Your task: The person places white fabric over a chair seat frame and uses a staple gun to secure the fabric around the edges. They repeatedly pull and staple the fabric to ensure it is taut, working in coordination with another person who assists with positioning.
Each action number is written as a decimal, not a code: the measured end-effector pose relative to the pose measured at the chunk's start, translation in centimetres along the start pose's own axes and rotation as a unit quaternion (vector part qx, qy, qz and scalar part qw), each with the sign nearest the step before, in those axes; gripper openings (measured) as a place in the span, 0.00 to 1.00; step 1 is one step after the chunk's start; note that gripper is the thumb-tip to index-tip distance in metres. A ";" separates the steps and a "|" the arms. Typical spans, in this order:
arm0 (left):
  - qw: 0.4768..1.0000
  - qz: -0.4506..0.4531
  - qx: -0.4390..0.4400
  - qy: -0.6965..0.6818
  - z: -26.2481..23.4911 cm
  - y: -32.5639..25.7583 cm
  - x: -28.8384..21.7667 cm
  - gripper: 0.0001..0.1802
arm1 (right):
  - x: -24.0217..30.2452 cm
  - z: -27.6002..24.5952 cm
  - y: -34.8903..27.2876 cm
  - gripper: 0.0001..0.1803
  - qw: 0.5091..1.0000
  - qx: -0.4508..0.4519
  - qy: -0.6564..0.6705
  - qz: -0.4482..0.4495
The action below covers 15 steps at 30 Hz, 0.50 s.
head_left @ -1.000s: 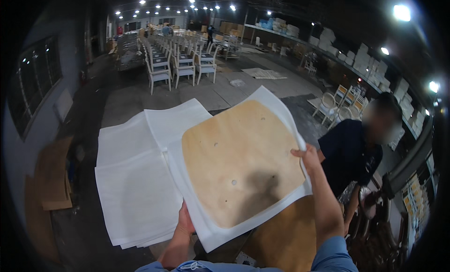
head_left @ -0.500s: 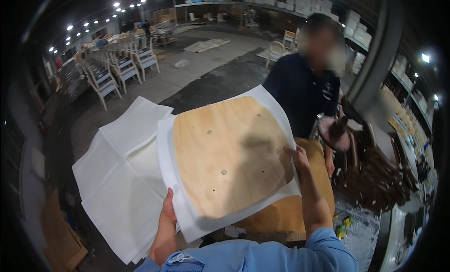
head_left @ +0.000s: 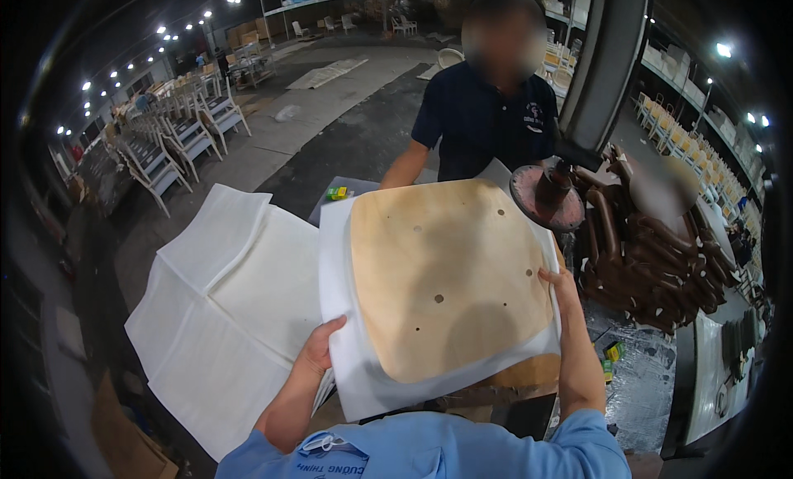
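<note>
I hold a rounded plywood seat board (head_left: 446, 272) lying on a white foam sheet (head_left: 339, 256), both lifted in front of me. My left hand (head_left: 318, 355) grips the lower left edge of foam and board. My right hand (head_left: 563, 287) grips the right edge. The board has several small drilled holes. Below it a second wooden panel (head_left: 529, 372) shows.
A stack of white foam sheets (head_left: 223, 305) lies to the left. A person in a dark shirt (head_left: 487, 120) stands opposite. A round press head (head_left: 547, 196) on a column sits at right, beside a pile of brown curved parts (head_left: 652, 264). White chairs (head_left: 173, 140) stand far left.
My view has swung right, bringing the person opposite and the press into the centre. Both hands keep their grip on the board and foam, carried toward the press.
</note>
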<state>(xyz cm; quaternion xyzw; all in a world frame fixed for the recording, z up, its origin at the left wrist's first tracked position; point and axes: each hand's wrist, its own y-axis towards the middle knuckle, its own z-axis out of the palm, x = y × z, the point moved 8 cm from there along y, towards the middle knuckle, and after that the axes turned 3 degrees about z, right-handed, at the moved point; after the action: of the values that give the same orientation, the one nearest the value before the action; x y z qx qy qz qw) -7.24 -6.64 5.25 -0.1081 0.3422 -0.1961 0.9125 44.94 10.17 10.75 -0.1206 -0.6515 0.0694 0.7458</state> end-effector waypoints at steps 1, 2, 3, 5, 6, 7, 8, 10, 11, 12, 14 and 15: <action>0.999 -0.001 -0.031 -0.027 0.1 0.3 0.8 0.36 | 0.0 -0.1 0.5 0.20 1.000 0.012 -0.008 0.012; 0.997 -0.004 -0.044 -0.056 0.9 1.5 1.7 0.37 | 1.2 -1.1 1.1 0.20 0.999 0.008 -0.039 -0.010; 0.998 -0.010 -0.055 -0.043 1.8 2.2 2.9 0.36 | 2.3 -1.9 1.9 0.20 0.997 0.014 -0.073 -0.017; 0.996 -0.022 -0.080 -0.011 3.6 3.2 6.4 0.36 | 5.0 -3.2 3.6 0.21 0.990 0.027 -0.137 -0.025; 0.994 -0.059 -0.085 -0.032 4.3 2.6 7.7 0.35 | 5.6 -1.8 4.8 0.22 0.971 0.044 -0.230 -0.037; 0.993 -0.060 -0.090 -0.036 5.2 2.5 8.2 0.33 | 6.4 -0.8 6.0 0.22 0.954 0.036 -0.286 -0.087; 0.993 -0.062 -0.092 -0.042 6.1 2.3 8.7 0.32 | 7.6 -0.3 6.8 0.24 0.929 0.024 -0.342 -0.138; 0.992 -0.076 -0.061 -0.085 9.4 4.3 11.1 0.30 | 10.5 -3.4 7.8 0.25 0.917 0.040 -0.374 -0.134; 0.989 -0.080 -0.024 -0.122 12.3 5.6 12.4 0.29 | 14.5 -6.9 6.6 0.27 0.868 -0.014 -0.477 -0.138; 0.986 -0.077 -0.051 -0.139 12.7 6.0 13.1 0.29 | 13.9 -7.4 6.6 0.27 0.876 -0.026 -0.464 -0.128; 0.985 -0.044 -0.113 -0.119 11.8 5.0 12.1 0.29 | 13.5 -5.9 5.4 0.24 0.895 -0.076 -0.391 -0.201; 0.985 -0.030 -0.124 -0.116 12.1 4.9 11.9 0.30 | 15.5 -7.0 2.8 0.22 0.884 -0.142 -0.346 -0.280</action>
<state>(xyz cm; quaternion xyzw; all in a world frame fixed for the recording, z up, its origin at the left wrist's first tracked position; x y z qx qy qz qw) 10.44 -6.59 5.72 -0.2532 0.2524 -0.1658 0.9191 54.16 16.31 23.90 -0.0059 -0.8778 -0.1980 0.4362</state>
